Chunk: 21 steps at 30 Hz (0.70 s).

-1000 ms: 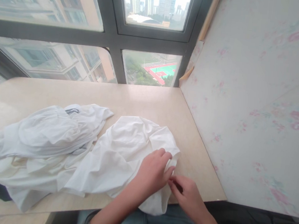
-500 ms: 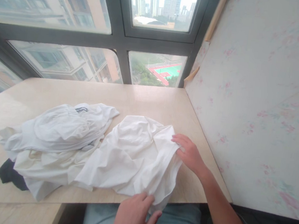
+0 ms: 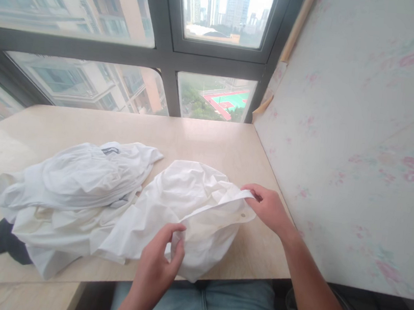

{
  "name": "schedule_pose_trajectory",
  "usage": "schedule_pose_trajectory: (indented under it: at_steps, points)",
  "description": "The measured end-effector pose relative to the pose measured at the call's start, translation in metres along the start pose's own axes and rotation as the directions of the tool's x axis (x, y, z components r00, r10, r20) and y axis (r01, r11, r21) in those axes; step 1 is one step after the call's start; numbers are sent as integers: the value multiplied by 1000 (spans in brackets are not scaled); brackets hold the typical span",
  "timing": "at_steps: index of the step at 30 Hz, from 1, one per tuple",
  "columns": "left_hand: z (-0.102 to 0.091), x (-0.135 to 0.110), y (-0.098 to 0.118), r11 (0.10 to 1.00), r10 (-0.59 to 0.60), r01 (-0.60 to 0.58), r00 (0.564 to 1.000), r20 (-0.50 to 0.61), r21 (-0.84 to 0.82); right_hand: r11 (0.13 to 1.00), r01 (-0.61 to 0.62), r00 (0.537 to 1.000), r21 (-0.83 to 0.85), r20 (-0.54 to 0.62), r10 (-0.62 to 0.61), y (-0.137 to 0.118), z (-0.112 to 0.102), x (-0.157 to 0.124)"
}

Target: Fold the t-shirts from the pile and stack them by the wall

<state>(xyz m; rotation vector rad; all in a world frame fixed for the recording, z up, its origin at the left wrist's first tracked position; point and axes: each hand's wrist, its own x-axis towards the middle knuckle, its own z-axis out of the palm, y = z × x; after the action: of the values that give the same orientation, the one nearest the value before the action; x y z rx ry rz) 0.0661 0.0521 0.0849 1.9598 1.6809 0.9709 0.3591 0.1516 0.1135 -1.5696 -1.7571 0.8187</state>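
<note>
A white shirt [image 3: 173, 196] lies crumpled on the pale stone-like ledge in front of me. Its long straight edge is lifted, and small round button-like spots show on the strip below it. My right hand [image 3: 266, 208] pinches the far right end of this edge. Lower and to the left, my left hand [image 3: 161, 254] has thumb and curved fingers at the edge's other end, apparently gripping the cloth; the exact contact is partly hidden. Touching the shirt on the left is a heap of white clothes [image 3: 82, 176], with a dark label on top.
A black piece of cloth [image 3: 7, 241] sticks out from under the heap. The ledge [image 3: 209, 138] runs back to dark-framed windows [image 3: 216, 66]. A flowered wall [image 3: 354, 190] bounds the right side, close to my right hand. My legs [image 3: 235, 303] are below the front edge.
My left hand has moved up and left from the shirt's lower edge. The shirt's right-hand edge has been turned up into a straight line between my hands, and the button-like spots now show.
</note>
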Motion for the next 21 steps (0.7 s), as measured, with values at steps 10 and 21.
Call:
schedule_pose_trajectory:
  at_steps: [10, 21]
  points:
    - [-7, -4, 15, 975, -62, 108, 972, 229, -195, 984, 27, 978, -178, -197, -63, 7, 10, 4]
    - [5, 2, 39, 984, 178, -118, 724, 667, -134, 966, 72, 997, -248, 29, -67, -22, 31, -29]
